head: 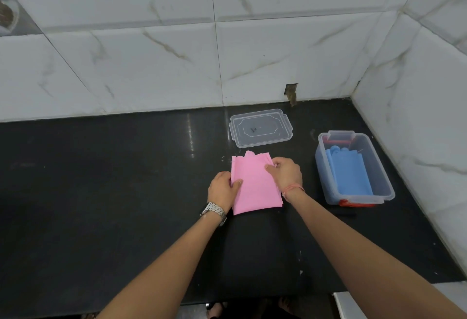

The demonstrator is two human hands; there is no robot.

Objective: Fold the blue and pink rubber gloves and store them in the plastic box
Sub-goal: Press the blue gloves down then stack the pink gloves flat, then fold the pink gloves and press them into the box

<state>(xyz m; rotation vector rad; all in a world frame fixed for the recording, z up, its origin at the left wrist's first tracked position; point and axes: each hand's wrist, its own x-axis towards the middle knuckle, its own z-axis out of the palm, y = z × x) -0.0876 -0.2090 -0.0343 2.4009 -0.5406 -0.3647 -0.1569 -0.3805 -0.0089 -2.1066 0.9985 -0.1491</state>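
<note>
The pink gloves (255, 187) lie folded flat into a rectangle on the black counter (113, 192), fingertips pointing to the wall. My left hand (222, 188) pinches their left edge with thumb on top. My right hand (285, 172) grips the right edge near the far end. The blue gloves (350, 174) lie folded inside the clear plastic box (386, 187), which stands open to the right of my hands and has red latches.
The clear lid (261, 128) of the box lies flat near the back wall, just beyond the pink gloves. White marble-tile walls close the counter at the back and right. The counter's front edge runs along the bottom.
</note>
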